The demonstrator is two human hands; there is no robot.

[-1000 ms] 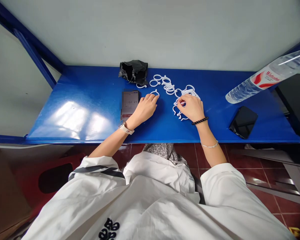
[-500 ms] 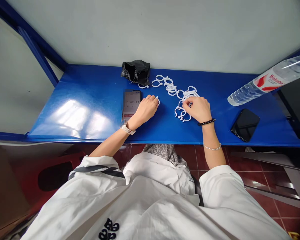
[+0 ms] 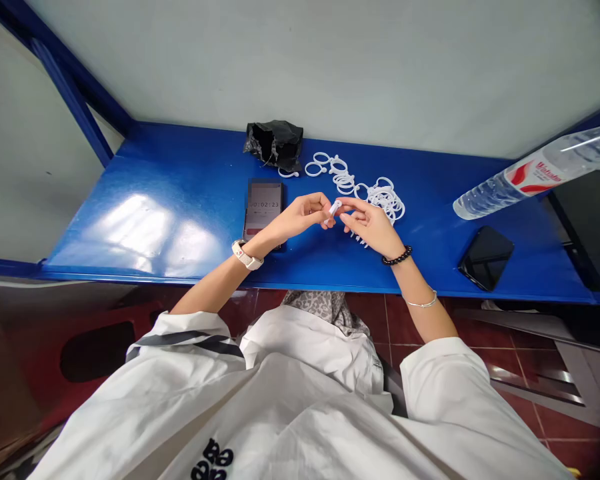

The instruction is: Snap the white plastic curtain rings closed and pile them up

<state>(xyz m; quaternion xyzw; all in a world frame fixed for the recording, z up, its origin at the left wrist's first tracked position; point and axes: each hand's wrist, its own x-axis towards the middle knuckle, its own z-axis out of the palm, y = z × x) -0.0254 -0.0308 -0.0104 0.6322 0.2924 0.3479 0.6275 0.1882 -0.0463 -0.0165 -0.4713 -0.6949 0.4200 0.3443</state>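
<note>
My left hand point(image 3: 307, 217) pinches a white plastic curtain ring point(image 3: 335, 207), held edge-on above the table. The fingertips of my right hand point(image 3: 373, 227) meet the same ring from the other side, thumb and forefinger at its upper end. Partly behind my right hand lies a tangled pile of similar white rings point(image 3: 387, 197), some of them covered by the hand. More loose rings point(image 3: 343, 181) trail up and left from the pile toward an open black plastic bag point(image 3: 280, 143).
A phone showing a timer point(image 3: 263, 207) lies beside my left wrist. On the right, a dark phone point(image 3: 486, 258) lies below a large clear water bottle point(image 3: 523, 180). The blue table point(image 3: 105, 247) ends at a raised wall behind and a front edge near my body.
My right hand has left the ring pile and moved left to meet my left hand. My left hand has moved slightly right, its ring now held between both hands.
</note>
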